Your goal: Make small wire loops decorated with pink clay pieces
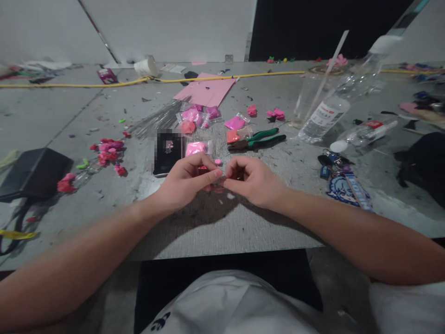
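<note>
My left hand (189, 178) and my right hand (255, 181) meet above the table's near part, thumbs and forefingers pinched together tip to tip. What lies between the fingertips is too small to name. Just behind them sit a small pink piece (218, 162) and an open bag of bright pink clay (195, 149). A black phone (168, 153) rests left of the bag. Green-handled pliers (257, 140) lie behind my right hand, beside a bag of coral clay (233, 136). More clay bags (192, 117) are grouped farther back.
Pink and red clay flowers (109, 152) lie at left near a dark box-like object (34, 169). Thin wires (158, 119) and pink paper (208, 90) lie behind. Bottles (323, 118), a cup with a straw (306, 97) and keychains (344, 185) stand or lie at right. A yellow cord (222, 79) crosses the back.
</note>
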`<state>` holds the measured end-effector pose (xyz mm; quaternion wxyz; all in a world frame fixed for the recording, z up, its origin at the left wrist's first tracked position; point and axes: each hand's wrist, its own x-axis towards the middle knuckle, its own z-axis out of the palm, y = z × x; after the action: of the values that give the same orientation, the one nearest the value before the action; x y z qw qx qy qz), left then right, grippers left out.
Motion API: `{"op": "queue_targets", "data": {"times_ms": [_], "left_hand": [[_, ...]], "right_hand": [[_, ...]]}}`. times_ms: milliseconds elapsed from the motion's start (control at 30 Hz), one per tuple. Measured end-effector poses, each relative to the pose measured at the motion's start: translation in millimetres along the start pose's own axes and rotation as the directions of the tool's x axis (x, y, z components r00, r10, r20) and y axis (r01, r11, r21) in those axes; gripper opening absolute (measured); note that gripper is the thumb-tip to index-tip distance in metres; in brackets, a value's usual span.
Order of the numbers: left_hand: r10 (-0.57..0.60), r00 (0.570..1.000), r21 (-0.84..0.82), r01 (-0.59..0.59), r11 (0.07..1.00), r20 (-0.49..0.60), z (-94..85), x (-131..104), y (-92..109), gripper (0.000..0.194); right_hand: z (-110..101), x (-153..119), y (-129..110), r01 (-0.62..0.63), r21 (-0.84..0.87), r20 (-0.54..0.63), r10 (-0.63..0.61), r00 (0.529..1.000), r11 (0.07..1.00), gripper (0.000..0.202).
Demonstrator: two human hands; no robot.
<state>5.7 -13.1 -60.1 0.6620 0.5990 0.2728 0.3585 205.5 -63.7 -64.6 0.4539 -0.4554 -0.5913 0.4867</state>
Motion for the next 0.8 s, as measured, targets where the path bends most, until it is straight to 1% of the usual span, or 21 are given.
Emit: {"op": "queue_targets", "data": {"times_ms": [67,100,133,200,267,300,367,500,600,667,733,800], "left_hand": [[0.03,0.999,0.031,-0.031,0.999,0.011,-0.7,0,-1,0.02],[0.039,0.999,0.029,-0.039,0.999,0.02,-1.1,0,-1,0.019],[0.044,0.999,0.016,-0.044,0.999,0.026,-1.5,1,-1,0.018],[0.043,0.999,-0.015,-0.043,0.999,0.028,-2.6,2,0,0.016],[0.047,0.999,-0.033,-0.047,0.998,0.025,-3.9,3,1,0.015],[0.053,0.998,-0.038,-0.052,0.998,0.026,-4.6,4,1,0.014],[0.068,0.997,-0.048,-0.066,0.997,0.043,-6.3,5,0,0.014],[0.094,0.988,-0.063,-0.086,0.994,0.121,-9.5,4,-2,0.011],[0.105,0.97,-0.05,-0.096,0.994,0.218,-11.0,3,0,0.007],[0.128,0.955,-0.004,-0.132,0.991,0.268,-11.9,4,2,0.007],[0.183,0.936,0.06,-0.21,0.976,0.302,-13.4,5,5,0.008],[0.241,0.912,0.115,-0.293,0.949,0.332,-15.6,7,6,0.008]], "right_hand": [[1,-2,2,0.057,-0.089,-0.076,-0.064,0.995,0.994,0.018],[1,-2,3,0.073,-0.105,-0.088,-0.083,0.993,0.992,0.017],[1,-2,3,0.078,-0.099,-0.073,-0.085,0.994,0.992,0.016],[-1,0,1,0.057,-0.022,0.041,-0.056,0.998,0.998,0.015],[-4,3,0,0.009,0.101,0.189,-0.028,0.982,0.995,0.02],[-6,5,0,-0.018,0.162,0.244,-0.023,0.969,0.987,0.023],[-9,8,1,-0.073,0.257,0.319,-0.013,0.948,0.964,0.03],[-12,7,0,-0.19,0.357,0.457,0.006,0.89,0.915,0.034],[-12,5,-2,-0.275,0.414,0.537,0.012,0.844,0.868,0.035],[-12,5,-3,-0.331,0.42,0.578,0.033,0.815,0.845,0.036],[-11,4,-3,-0.349,0.405,0.588,0.051,0.807,0.845,0.034],[-10,4,-2,-0.328,0.38,0.572,0.06,0.818,0.865,0.031]]}}
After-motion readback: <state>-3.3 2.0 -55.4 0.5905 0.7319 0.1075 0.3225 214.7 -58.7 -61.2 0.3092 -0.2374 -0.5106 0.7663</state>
